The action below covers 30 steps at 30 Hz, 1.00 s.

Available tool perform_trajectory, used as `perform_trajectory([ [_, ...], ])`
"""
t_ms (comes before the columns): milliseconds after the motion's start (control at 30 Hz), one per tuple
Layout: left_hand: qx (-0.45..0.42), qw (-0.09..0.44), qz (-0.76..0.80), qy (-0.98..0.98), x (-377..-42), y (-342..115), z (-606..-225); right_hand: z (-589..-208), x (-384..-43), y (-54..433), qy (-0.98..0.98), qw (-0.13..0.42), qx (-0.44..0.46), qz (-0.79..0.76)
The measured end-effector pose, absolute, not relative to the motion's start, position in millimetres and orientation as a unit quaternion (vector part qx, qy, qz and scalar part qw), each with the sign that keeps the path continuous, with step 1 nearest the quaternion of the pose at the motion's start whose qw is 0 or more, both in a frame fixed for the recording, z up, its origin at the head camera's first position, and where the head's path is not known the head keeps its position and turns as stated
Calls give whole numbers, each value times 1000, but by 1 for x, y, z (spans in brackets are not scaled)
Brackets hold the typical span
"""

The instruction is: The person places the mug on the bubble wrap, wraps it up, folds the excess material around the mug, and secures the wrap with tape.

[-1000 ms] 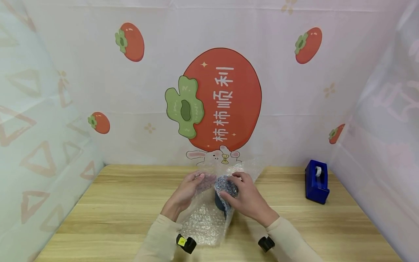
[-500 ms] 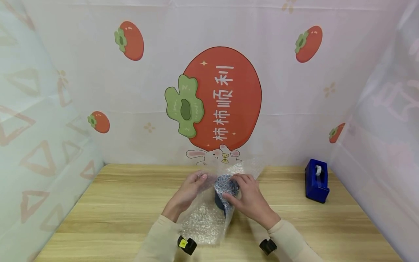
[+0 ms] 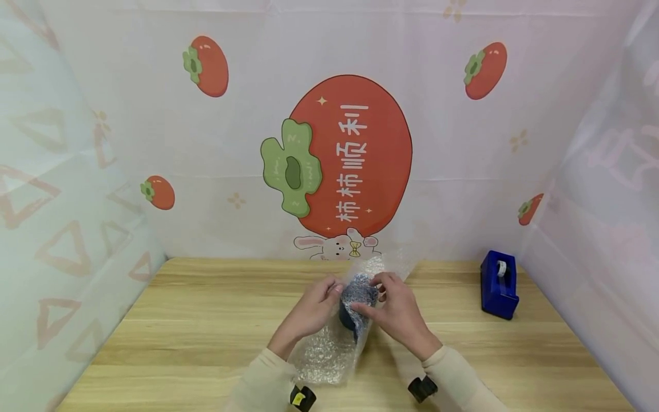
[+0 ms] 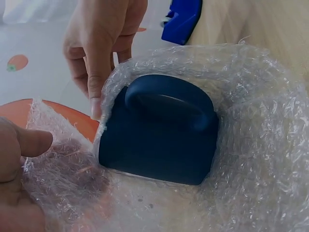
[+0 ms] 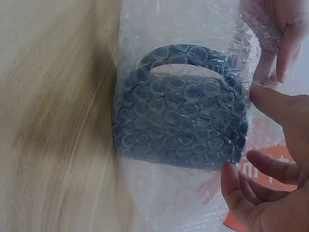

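A dark blue mug [image 4: 159,145] lies on a sheet of clear bubble wrap [image 3: 324,355], its handle [image 4: 169,92] bare in the left wrist view. One layer of the wrap is folded over the mug's right side, and the right wrist view shows the mug through its bubbles. My left hand [image 3: 316,306] pinches a loose part of the wrap to the left of the mug. With thumb and fingertips, my right hand [image 3: 399,312] holds the wrapped mug at its far right end. What lies inside the mug is hidden.
A blue tape dispenser [image 3: 499,284] with a small roll stands at the table's far right. Behind the wooden table [image 3: 206,332] hangs a white cloth [image 3: 453,171] printed with persimmons. Further cloth walls close off both sides.
My left hand has moved right with the wrap's loose part, closer to the mug. My right hand stays at the mug's end, its fingers shifting only slightly. The tape dispenser has not moved.
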<state>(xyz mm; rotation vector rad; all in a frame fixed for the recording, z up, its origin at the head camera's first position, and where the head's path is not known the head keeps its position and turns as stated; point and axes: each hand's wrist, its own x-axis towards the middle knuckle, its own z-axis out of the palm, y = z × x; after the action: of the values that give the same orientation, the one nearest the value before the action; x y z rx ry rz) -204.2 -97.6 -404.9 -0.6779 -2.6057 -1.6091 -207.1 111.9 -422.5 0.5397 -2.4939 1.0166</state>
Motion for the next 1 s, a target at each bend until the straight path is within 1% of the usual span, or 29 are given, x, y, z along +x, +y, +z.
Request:
perform_trajectory([
  [167,-230,15,-493,-839,-202,-94,-405,-421,-205,118,-864,184,185,430],
  [300,-244,24,-469,-848,-199,-90,-407,-419,-204,122,-848,164,141,483],
  [533,-247,45,-406,-879,-192,-81,-408,-411,-202,125,-806,75,48,585],
  [633,-252,64,-367,-893,-189,-76,-407,-407,-203,125,-806,53,26,589],
  [767,-251,77,-312,-913,-185,-71,-407,-403,-204,124,-832,46,23,553],
  [1000,-246,71,-266,-929,-181,-68,-408,-403,-203,125,-856,51,41,514],
])
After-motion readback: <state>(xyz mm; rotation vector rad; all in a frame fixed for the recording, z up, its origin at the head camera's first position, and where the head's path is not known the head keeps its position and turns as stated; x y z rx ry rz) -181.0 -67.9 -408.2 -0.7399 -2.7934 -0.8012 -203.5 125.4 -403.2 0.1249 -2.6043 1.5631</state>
